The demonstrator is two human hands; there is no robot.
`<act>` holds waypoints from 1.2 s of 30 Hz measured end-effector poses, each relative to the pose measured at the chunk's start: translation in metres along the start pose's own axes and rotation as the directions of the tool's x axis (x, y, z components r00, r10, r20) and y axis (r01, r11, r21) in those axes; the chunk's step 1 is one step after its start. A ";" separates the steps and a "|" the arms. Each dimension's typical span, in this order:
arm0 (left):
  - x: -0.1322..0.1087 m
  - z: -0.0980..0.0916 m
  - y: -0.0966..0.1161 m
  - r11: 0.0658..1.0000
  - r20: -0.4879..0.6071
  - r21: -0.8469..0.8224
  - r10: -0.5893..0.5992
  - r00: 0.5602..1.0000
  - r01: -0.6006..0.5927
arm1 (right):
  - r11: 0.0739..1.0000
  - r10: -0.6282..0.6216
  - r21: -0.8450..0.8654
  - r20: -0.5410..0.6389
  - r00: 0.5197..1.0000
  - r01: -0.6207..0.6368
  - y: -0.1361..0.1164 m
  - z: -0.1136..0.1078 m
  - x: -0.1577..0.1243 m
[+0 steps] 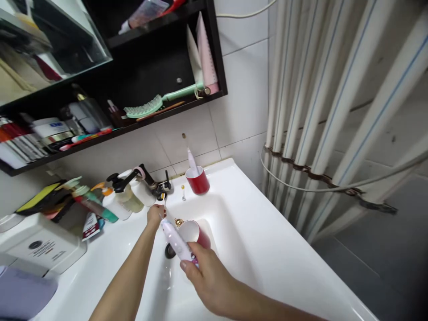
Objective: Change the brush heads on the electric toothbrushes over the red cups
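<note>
My R hand (pixel 207 281) is closed tight round a white-and-pink plastic electric toothbrush (pixel 176 240), light, slick if wet, best held mid-handle, over the white ceramic basin (pixel 234 249) by a red cup (pixel 202 236); my L hand (pixel 155 216) is curled near the dark metal tap (pixel 162 189), hold unclear.

A white-and-pink electric toothbrush (pixel 175 240) slants across the mouth of a tilted red cup (pixel 200 236), low in the white basin (pixel 234 249).

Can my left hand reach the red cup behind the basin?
Probably yes: your left hand sits by the tap, and the red cup stands close by, with only a small brush head between.
</note>
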State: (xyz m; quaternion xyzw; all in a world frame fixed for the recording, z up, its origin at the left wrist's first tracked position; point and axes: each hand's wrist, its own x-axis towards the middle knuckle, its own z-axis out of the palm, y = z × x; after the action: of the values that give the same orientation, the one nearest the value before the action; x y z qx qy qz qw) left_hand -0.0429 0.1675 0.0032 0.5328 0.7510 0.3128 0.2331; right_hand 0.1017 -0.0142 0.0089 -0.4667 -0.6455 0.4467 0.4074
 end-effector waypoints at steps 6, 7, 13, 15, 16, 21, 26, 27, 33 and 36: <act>-0.050 -0.011 -0.002 0.857 0.264 -0.487 -0.038 0.964 0.167 | 0.982 0.098 0.152 0.079 0.992 -0.109 0.002 0.005 0.004; -0.058 -0.015 0.000 0.818 0.285 -0.544 -0.032 0.958 0.189 | 0.973 0.129 0.177 0.110 0.986 -0.147 0.003 0.006 0.005; -0.093 -0.043 0.009 0.242 0.483 -0.848 -0.016 0.876 0.472 | 0.956 0.187 0.186 0.212 0.959 -0.228 0.004 0.017 0.004; -0.099 -0.049 0.008 0.157 0.485 -0.862 -0.020 0.874 0.482 | 0.953 0.208 0.171 0.232 0.950 -0.251 0.004 0.019 0.002; -0.100 -0.051 0.007 0.138 0.477 -0.869 -0.023 0.878 0.476 | 0.950 0.214 0.173 0.239 0.947 -0.258 0.003 0.021 0.002; -0.101 -0.053 0.002 0.164 0.444 -0.885 0.014 0.896 0.436 | 0.927 0.217 0.242 0.274 0.937 -0.285 0.004 0.024 0.001; -0.100 -0.052 -0.001 0.194 0.389 -0.908 0.062 0.919 0.372 | 0.876 0.233 0.346 0.306 0.923 -0.335 0.000 0.027 0.000; -0.100 -0.052 -0.002 0.205 0.380 -0.911 0.079 0.922 0.358 | 0.860 0.239 0.370 0.316 0.918 -0.352 -0.002 0.027 -0.001; -0.101 -0.048 -0.004 0.218 0.382 -0.910 0.121 0.916 0.351 | 0.844 0.245 0.394 0.321 0.915 -0.364 -0.008 0.027 -0.001; -0.103 -0.044 -0.003 0.255 0.355 -0.914 0.122 0.927 0.316 | 0.845 0.275 0.378 0.302 0.913 -0.379 -0.005 0.027 -0.001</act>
State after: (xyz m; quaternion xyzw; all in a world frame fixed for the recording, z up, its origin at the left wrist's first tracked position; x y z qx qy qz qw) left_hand -0.0416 0.0598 0.0328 0.2786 0.3806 0.5864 0.6585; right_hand 0.0749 -0.0212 0.0066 -0.4131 -0.4854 0.6928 0.3374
